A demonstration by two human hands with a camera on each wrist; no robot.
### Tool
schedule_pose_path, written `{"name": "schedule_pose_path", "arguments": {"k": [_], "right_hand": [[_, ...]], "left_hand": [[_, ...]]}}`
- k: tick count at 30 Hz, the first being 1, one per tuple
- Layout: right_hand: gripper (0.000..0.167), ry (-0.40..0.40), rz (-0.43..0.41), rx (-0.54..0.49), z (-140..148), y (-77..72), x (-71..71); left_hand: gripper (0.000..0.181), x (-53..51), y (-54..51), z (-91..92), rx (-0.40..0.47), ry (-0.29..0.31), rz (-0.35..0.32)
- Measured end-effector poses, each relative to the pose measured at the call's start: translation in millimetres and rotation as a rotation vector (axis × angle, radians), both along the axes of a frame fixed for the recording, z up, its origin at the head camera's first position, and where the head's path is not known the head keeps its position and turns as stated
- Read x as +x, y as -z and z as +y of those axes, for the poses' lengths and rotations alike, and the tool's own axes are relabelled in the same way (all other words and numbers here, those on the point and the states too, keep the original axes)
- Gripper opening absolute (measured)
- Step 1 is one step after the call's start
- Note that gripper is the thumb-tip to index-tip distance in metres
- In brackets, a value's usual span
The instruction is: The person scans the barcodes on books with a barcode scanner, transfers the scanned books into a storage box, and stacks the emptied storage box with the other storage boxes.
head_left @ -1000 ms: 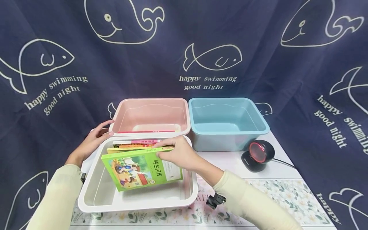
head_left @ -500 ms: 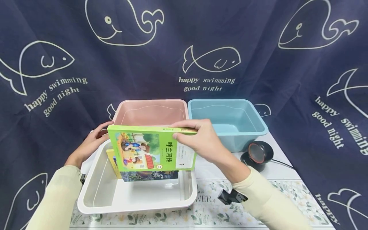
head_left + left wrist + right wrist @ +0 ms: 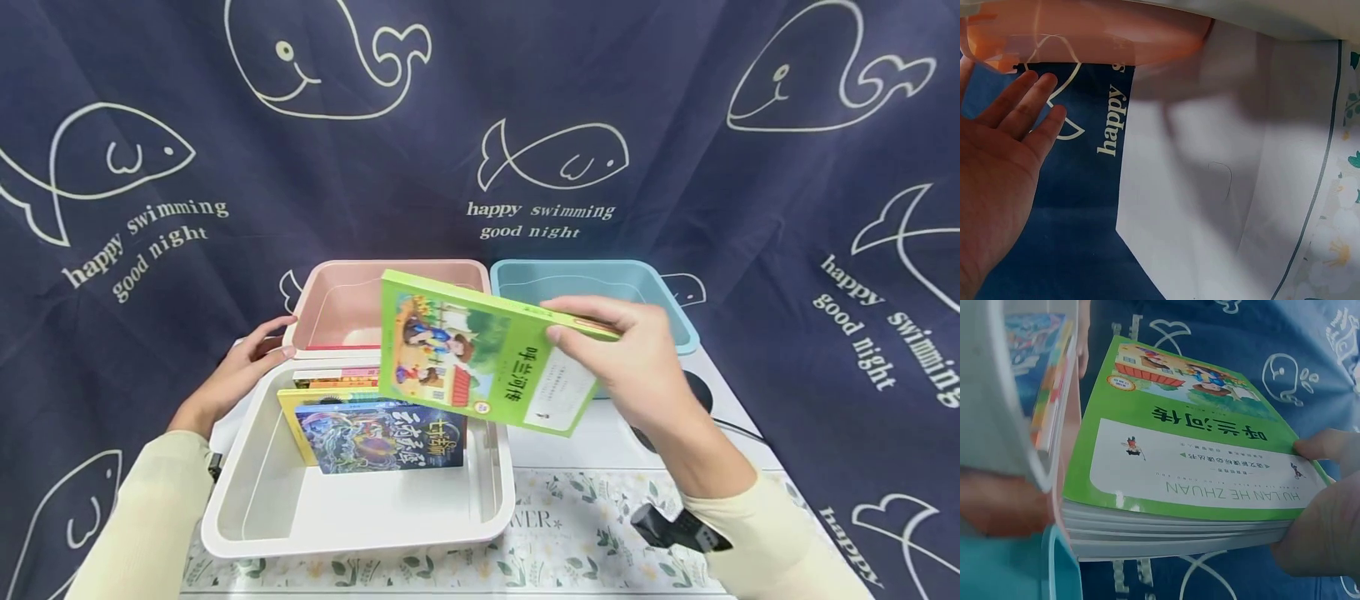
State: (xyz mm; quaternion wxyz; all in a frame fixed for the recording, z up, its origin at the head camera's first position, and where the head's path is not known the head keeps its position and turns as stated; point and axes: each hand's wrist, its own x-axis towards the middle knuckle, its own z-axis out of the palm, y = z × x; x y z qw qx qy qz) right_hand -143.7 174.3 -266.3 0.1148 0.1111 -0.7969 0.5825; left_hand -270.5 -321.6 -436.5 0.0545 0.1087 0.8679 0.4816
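Green cover outward, the book hangs near the middle of the frame, gripped by the right hand at the right end of its upper edge. The thumb presses the front cover and the fingers lie over the top edge, toward the back. From that grip nearly the whole book reaches out to the left and down; its long axis slopes from upper left to lower right, with the left end the higher.

That span crosses two places: the left part overlaps the front right of the pink bin, left of centre, while the gripped end overlaps the blue bin, right of centre. I judge this offset matters most: the hand is over by blue, the bulk of the book over toward pink. How high it is above the rims I cannot tell.

Lower left, the white bin holds a blue book and a yellow book behind it, with others farther back.

The left hand is well apart from the green book, holding nothing, fingers extended at the pink bin's left corner; whether the fingertips touch is unclear.
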Motion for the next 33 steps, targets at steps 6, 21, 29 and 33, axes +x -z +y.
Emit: {"name": "schedule_pose_path", "arguments": {"k": [6, 21, 29, 33], "right_hand": [[0.03, 0.139, -0.047, -0.022, 36, 9.9, 16.3], [0.033, 0.484, -0.116, -0.293, 112, 66.0, 56.5], [0.031, 0.662, -0.189, -0.333, 128, 114.0, 66.1], [0.028, 0.699, -0.217, -0.343, 132, 137.8, 66.1]], "left_hand": [[0.063, -1.0, 1.4, 0.4, 0.013, 0.004, 0.005], [0.063, -0.2, 1.0, -0.4, 0.02, -0.001, -0.012], [0.063, 0.6, -0.2, -0.4, 0.013, -0.002, -0.025], [0.063, 0.4, -0.3, -0.3, 0.017, -0.003, -0.021]]}}
